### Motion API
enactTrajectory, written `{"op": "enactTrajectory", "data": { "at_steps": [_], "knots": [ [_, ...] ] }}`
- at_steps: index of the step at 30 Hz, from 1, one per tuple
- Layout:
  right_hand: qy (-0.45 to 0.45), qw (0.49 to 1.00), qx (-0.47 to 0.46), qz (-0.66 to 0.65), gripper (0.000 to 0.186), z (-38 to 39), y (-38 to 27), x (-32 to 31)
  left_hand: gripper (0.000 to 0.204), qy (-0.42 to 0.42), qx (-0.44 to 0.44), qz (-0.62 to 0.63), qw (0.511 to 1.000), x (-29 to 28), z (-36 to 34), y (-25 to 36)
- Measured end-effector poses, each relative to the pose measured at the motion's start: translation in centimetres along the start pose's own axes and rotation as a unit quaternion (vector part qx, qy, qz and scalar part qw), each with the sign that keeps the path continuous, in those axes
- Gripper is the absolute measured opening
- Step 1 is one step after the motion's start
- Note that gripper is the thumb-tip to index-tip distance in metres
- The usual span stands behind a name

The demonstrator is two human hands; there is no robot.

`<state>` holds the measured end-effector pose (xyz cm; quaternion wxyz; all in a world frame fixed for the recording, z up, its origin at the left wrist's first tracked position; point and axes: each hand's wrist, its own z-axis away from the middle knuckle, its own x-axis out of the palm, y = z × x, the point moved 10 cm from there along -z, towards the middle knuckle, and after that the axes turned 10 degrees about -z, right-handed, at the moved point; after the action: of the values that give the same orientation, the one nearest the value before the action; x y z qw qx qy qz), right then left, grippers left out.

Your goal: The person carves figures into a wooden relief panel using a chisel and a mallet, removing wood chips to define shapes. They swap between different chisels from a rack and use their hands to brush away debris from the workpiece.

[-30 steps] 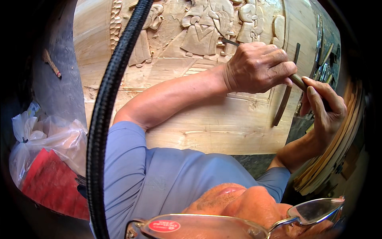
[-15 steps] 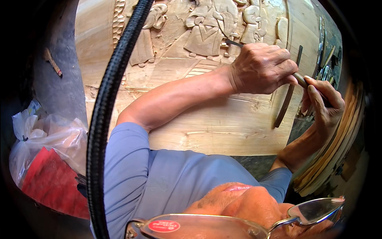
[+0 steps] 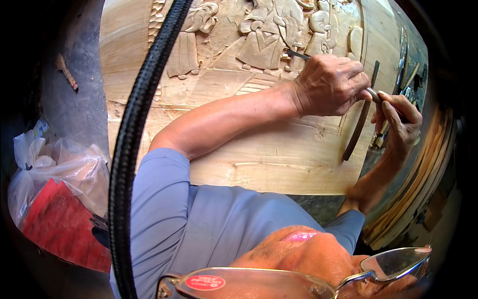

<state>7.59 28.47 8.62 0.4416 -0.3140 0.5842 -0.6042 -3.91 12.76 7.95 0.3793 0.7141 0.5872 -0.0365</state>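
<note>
A wood-carving chisel (image 3: 298, 54) lies across both my hands, its thin dark blade pointing left. Around its shank my left hand (image 3: 329, 85) is closed, resting on the pale carved wooden panel (image 3: 279, 167). My right hand (image 3: 400, 119) grips the handle end beyond the panel's right edge, with thumb and fingers pressed on it. The blade's tip meets the relief beside a carved robed figure (image 3: 261, 47), among small raised bits of wood. Part of the shank is hidden inside my left fist.
A dark flat metal bar (image 3: 360, 119) lies on the panel's right side. More tools (image 3: 411, 77) and stacked curved boards (image 3: 413, 182) stand beyond it. At left are a wooden-handled tool (image 3: 66, 72), a clear plastic bag (image 3: 64, 162) and a red piece (image 3: 62, 224). A black braided cable (image 3: 130, 139) crosses in front.
My right hand has shifted slightly left, closer to my left hand. The chisel tip stays at about the same spot on the carving, while the whole view has shifted a little.
</note>
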Motion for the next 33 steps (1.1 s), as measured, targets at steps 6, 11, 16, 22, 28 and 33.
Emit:
{"op": "enactTrajectory", "data": {
  "at_steps": [6, 11, 16, 22, 28, 33],
  "knots": [
    [-0.008, 1.0, -0.002, -0.026, 0.016, -0.1, 1.6, -0.4, 0.02, -0.017, -0.014, 0.001, 1.0, 0.4, 0.2, -0.1],
    [-0.023, 0.998, -0.009, -0.055, 0.017, -0.8, 2.0, 0.3, 0.02, -0.008, -0.015, -0.005, 1.0, 0.2, 0.2, -0.4],
    [-0.038, 0.997, -0.029, 0.061, 0.024, 0.6, -3.0, 2.4, 0.027, 0.042, 0.031, -0.035, 0.998, -1.3, 0.4, 0.6],
    [-0.088, 0.992, -0.076, -0.045, 0.033, 2.9, -3.4, 0.6, 0.036, 0.048, 0.128, -0.097, 0.986, -2.0, 1.1, 4.1],
    [-0.067, 0.994, -0.083, -0.022, 0.033, 2.9, -2.6, 0.4, 0.038, 0.027, 0.103, -0.031, 0.994, -0.5, 1.0, 2.8],
    [-0.047, 0.997, -0.053, 0.002, 0.031, 3.0, -2.4, 0.6, 0.038, 0.007, 0.087, -0.021, 0.996, -0.7, 0.6, 2.4]
  ]
}}
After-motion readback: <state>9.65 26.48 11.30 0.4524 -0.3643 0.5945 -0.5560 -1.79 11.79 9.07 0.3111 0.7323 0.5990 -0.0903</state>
